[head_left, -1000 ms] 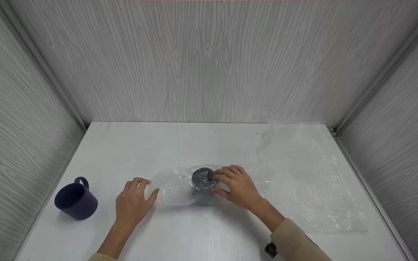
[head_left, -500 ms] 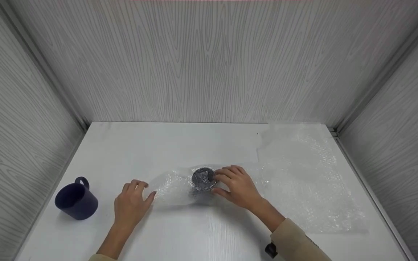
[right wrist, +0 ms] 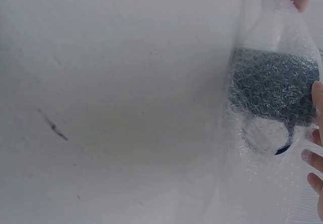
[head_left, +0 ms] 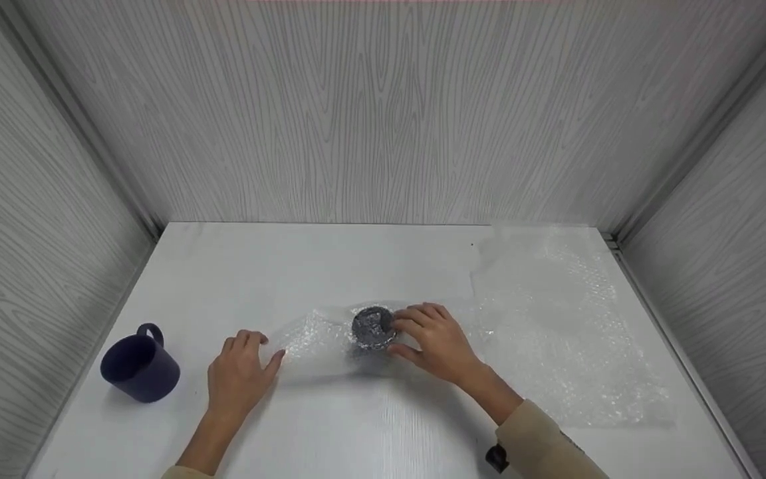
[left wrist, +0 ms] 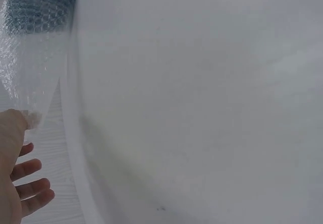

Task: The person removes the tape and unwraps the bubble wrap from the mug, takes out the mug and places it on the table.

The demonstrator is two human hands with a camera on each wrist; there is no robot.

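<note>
A dark mug (head_left: 373,326) stands in the middle of the table, wrapped in clear bubble wrap (right wrist: 275,88); part of its blue handle (right wrist: 283,148) shows through. My right hand (head_left: 436,342) holds the mug's right side, thumb in front and fingers behind. My left hand (head_left: 240,372) is at the narrowed left end of the wrap (head_left: 316,339), with its thumb (left wrist: 15,120) against the film and the other fingers spread below. The wrap stretches between that hand and the mug. Whether the index finger pinches it is hard to see.
An unwrapped dark blue mug (head_left: 147,376) stands at the left, its handle toward the back. A flat sheet of bubble wrap (head_left: 569,346) covers the right side of the white table (head_left: 330,266). Wood-grain panels (head_left: 383,120) enclose the back and both sides.
My left hand has moved slightly left, and the wrap's left part has narrowed and creased. My right hand and the wrapped mug have stayed in place.
</note>
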